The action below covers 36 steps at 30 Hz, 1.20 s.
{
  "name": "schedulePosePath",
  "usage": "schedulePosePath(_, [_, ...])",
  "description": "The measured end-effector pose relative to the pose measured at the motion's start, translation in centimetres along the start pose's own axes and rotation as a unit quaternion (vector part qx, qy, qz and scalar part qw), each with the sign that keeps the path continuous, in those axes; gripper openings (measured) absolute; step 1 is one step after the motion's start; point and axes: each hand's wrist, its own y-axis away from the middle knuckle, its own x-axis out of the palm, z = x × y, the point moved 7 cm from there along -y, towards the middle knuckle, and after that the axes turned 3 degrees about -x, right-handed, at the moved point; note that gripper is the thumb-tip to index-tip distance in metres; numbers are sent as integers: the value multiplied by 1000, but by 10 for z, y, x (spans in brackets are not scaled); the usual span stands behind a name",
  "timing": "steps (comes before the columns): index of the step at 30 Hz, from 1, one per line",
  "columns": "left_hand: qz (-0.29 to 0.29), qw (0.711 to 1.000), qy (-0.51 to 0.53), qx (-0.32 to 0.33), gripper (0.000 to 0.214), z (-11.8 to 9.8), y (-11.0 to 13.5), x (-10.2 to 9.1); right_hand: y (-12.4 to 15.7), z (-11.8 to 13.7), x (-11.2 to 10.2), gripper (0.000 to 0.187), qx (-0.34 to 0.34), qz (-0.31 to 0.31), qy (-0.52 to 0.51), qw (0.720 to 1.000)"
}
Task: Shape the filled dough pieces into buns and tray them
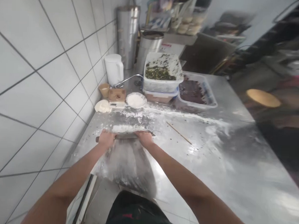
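A long knife [126,136] lies crosswise, low over the floured metal table. My left hand [106,138] is closed round its handle at the left end. Near the pointed end, my right hand [144,138] grips the blade. Just beyond the blade runs a ridge of white flour [127,128]. On my side of it, the table shows a darker, streaked swath. To the right of the knife lies a thin stick [179,133], apart from both hands.
Beyond stand a bowl of white powder [136,100], pale dough [102,106], a small box [117,95], a cup [104,90] and a white jug [114,70]. Tubs of green filling [162,84] and dark filling [199,91] sit farther right. A tiled wall [42,88] borders the left.
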Motion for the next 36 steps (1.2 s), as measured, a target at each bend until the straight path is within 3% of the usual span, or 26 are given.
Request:
schedulePosePath(2, [-9,999,9,43,33,-26,7,-7,30,-19,-4,43,13,-26,-14,999])
schedulePosePath(3, [-3,997,21,69,35,-43,19,0,57,-26,2,45,14,-43,-19,999])
schedulePosePath(7, [68,980,84,168,46,-113,87,62,186,-33,67,53,28,-37,-45,998])
schedulePosePath(9, [93,974,85,191,53,-135,101,86,221,-34,94,55,41,-37,-60,997])
schedulePosePath(10, [95,974,73,192,56,-142,97,89,226,-38,99,54,54,-43,-62,996])
schedulePosePath(12, [78,979,39,185,61,-152,71,77,210,-55,90,48,82,-63,-58,993])
schedulePosePath(16, [31,988,-25,150,49,-162,-14,8,128,-112,28,33,101,-49,-34,993])
schedulePosePath(19, [-4,992,-54,113,40,-170,-43,-29,99,-145,-3,29,94,-24,-31,995])
schedulePosePath(20, [-14,992,-59,112,39,-177,-38,-31,107,-151,-5,28,87,-30,-32,995])
schedulePosePath(22, [-20,990,-60,130,40,-202,-8,-17,148,-157,7,28,60,-55,-36,996])
schedulePosePath(26, [72,979,-29,191,51,-277,75,57,282,-164,76,24,38,-73,-69,994])
schedulePosePath(29, [104,971,-5,214,56,-332,97,86,345,-187,107,33,65,-91,-78,991])
schedulePosePath(30, [97,972,-8,215,55,-346,90,84,348,-200,107,34,71,-93,-77,990])
schedulePosePath(32, [73,976,-30,203,51,-365,60,64,330,-232,92,32,77,-85,-76,991])
schedulePosePath(36, [30,989,-79,118,45,-370,-17,-1,245,-290,33,32,59,-48,-69,995])
